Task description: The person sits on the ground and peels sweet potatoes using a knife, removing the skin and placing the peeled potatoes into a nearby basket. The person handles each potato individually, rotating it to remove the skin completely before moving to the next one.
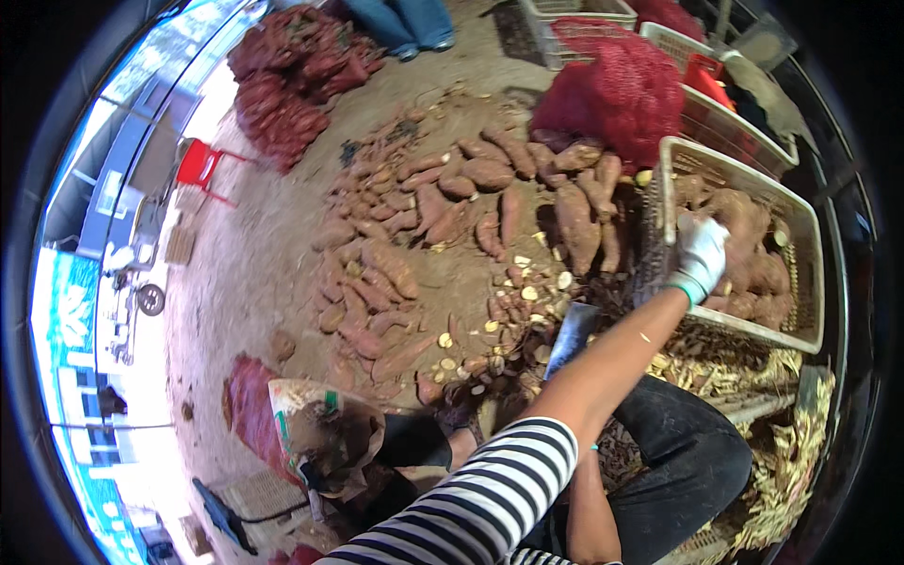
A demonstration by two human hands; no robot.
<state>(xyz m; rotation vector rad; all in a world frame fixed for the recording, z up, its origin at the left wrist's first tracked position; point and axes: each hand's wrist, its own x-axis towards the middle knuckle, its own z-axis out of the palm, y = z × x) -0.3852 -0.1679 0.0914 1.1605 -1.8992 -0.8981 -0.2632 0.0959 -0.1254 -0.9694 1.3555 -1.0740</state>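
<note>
My left hand (702,248), in a white glove with a teal cuff, reaches across to the right into a pale plastic crate (748,323). It touches large sweet potatoes (741,219) piled inside; whether its fingers grip one is unclear. Below my left forearm, the right arm shows only up to a teal cuff, and my right hand is hidden. A broad knife blade (571,337) sticks out beyond the forearm, its handle out of sight. In front of my legs, whole sweet potatoes (487,174) lie on the dirt floor, with cut end pieces (529,293) scattered near the blade.
Behind the crate stands a full red mesh sack (614,92), with more crates (734,123) beside it. Red sacks (289,85) lie at the far left, near a person's legs (406,25). A red stool (198,164) stands left. Pale scraps (784,452) cover the ground at right.
</note>
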